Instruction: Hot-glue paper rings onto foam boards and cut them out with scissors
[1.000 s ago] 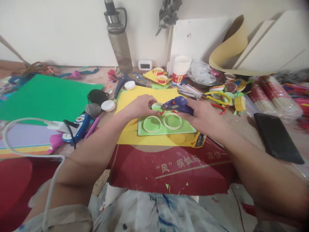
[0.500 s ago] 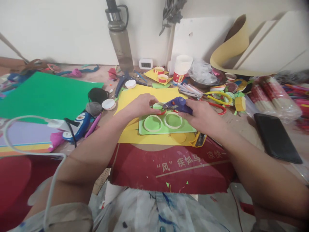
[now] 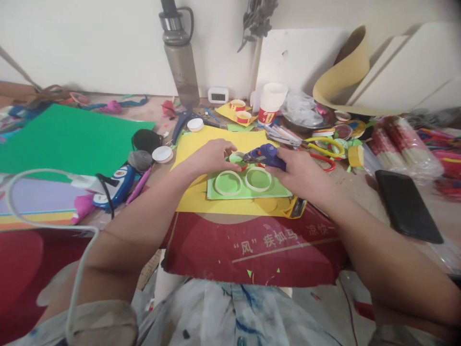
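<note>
My right hand (image 3: 297,168) is wrapped around a blue-purple glue gun (image 3: 265,156), its nozzle pointing left. The tip is at a small paper-cup ring (image 3: 236,157), red and white outside, at the back of a light green paper sheet (image 3: 248,192). Curled fingers of my left hand (image 3: 218,156) grip that ring at its left side. Nearer me, two pale rings (image 3: 228,193) stand side by side on the green sheet. Another red-edged ring is mostly hidden behind the glue gun. Beneath lies a yellow sheet (image 3: 194,204).
Scissors with yellow handles (image 3: 329,146) and a paper cup (image 3: 272,105) are behind my right hand. A phone (image 3: 406,206) lies to the right. At left are a green sheet (image 3: 68,139) and a white cable (image 3: 86,259). A bottle (image 3: 182,67) stands at the back.
Both hands hold nearly the same place, the glue gun's tip still at the small ring. The view has shifted slightly.
</note>
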### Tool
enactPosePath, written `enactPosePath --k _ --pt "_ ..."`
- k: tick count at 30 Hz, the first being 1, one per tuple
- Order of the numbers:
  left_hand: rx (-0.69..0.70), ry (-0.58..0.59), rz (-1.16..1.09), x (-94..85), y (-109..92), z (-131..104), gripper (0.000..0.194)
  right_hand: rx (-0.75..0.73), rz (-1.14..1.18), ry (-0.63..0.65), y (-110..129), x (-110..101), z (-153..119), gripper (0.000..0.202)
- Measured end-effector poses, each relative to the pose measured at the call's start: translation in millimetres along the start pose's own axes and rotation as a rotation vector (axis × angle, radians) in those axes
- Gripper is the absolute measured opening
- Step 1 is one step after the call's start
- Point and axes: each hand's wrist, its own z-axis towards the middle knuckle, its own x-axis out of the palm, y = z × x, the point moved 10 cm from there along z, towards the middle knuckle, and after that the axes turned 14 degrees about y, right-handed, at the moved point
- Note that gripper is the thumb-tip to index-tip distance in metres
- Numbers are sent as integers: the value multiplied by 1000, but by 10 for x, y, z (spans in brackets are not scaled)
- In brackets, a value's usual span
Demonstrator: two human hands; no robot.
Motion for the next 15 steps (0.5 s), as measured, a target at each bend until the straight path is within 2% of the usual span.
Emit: enactPosePath --k 6,15 --pt "2 -30 13 1 13 22 51 -26 14 -10 14 8 -4 14" --pt "25 -37 10 17 -12 33 41 -26 36 -47 -38 -36 -6 12"
